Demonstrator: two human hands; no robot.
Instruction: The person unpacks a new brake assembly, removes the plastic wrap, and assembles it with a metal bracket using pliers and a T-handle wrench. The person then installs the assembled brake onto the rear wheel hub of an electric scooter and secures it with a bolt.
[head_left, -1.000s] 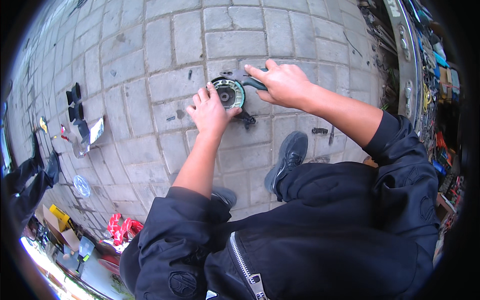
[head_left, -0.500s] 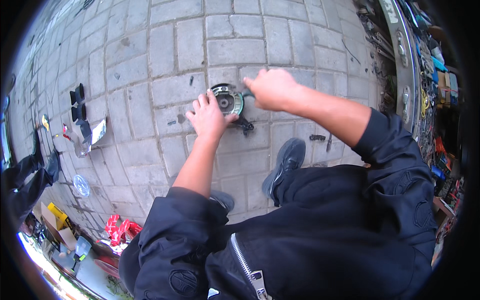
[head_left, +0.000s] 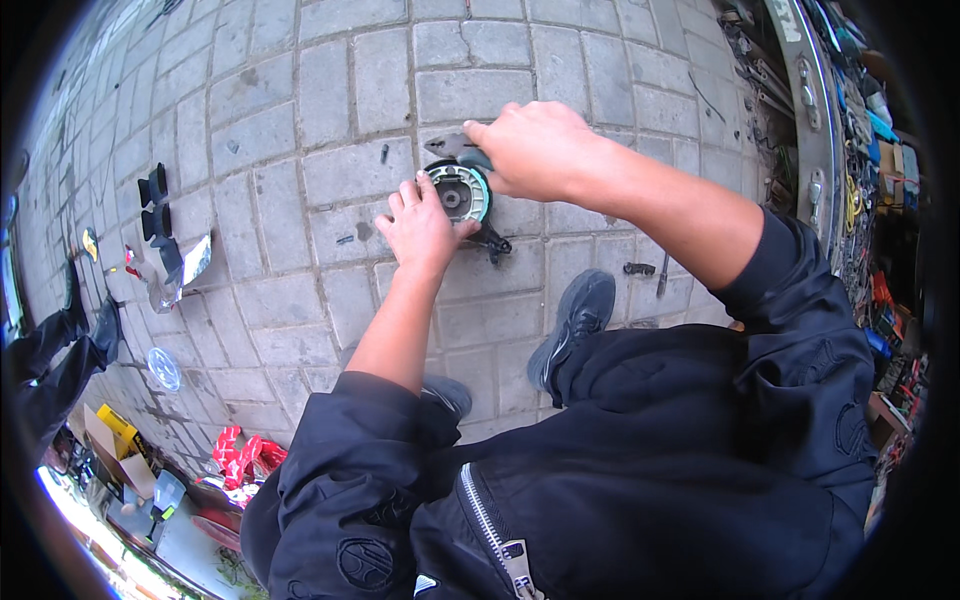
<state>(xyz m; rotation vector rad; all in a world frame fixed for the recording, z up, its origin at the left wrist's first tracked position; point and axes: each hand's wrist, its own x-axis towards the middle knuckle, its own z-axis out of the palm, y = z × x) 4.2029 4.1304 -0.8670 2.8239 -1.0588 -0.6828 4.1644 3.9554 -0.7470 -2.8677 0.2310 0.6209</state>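
A round drum brake assembly (head_left: 453, 199) rests on the paving, with pale curved brake shoes, a green rim and a dark hub. A black lever arm (head_left: 492, 243) sticks out at its near right. My left hand (head_left: 418, 232) grips its left side, fingers on the top edge and thumb at the lower edge. Above the far rim, my right hand (head_left: 543, 150) is closed round what look like pliers (head_left: 453, 147), their dark grey head pointing left. The palm hides most of the handles, and I cannot tell whether the head touches the brake.
A dark small part (head_left: 637, 269) and a screwdriver-like tool (head_left: 663, 275) lie right of my shoe (head_left: 577, 325). Black pieces (head_left: 155, 205), torn packaging and a red bag (head_left: 240, 458) lie left. Another person's legs (head_left: 60, 350) show far left. A cluttered shelf (head_left: 870, 200) lines the right.
My right hand has moved slightly up and left with the pliers, whose head now shows clearly above the brake. My left hand keeps its hold.
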